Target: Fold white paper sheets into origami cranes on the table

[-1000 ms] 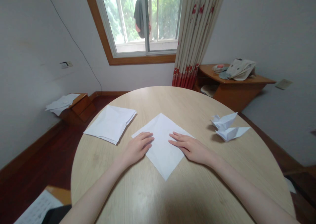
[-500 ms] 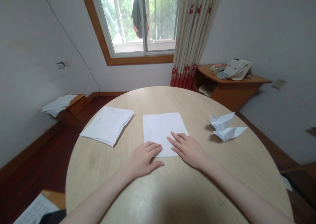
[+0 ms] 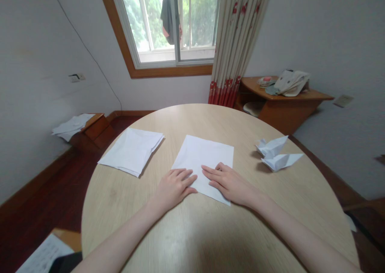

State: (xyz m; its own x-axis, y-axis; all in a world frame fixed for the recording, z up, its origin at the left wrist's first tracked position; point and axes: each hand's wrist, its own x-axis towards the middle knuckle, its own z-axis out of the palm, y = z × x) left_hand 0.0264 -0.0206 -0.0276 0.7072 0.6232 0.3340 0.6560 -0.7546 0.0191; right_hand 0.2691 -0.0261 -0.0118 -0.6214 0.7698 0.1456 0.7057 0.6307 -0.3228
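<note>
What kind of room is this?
Probably a room in someone's home: a red-patterned curtain hangs beside the window, and a white paper sheet lies on a round wooden-looking table.

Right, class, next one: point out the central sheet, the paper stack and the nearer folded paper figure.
Central sheet (image 3: 207, 151): head view, on the uncovered middle of its upper surface.
Paper stack (image 3: 131, 151): head view, on the middle of its top face.
Nearer folded paper figure (image 3: 278, 162): head view, near its middle.

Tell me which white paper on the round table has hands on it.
The flat middle sheet: left hand and right hand both touch it. The stack at left and two folded pieces at right lie untouched.
</note>
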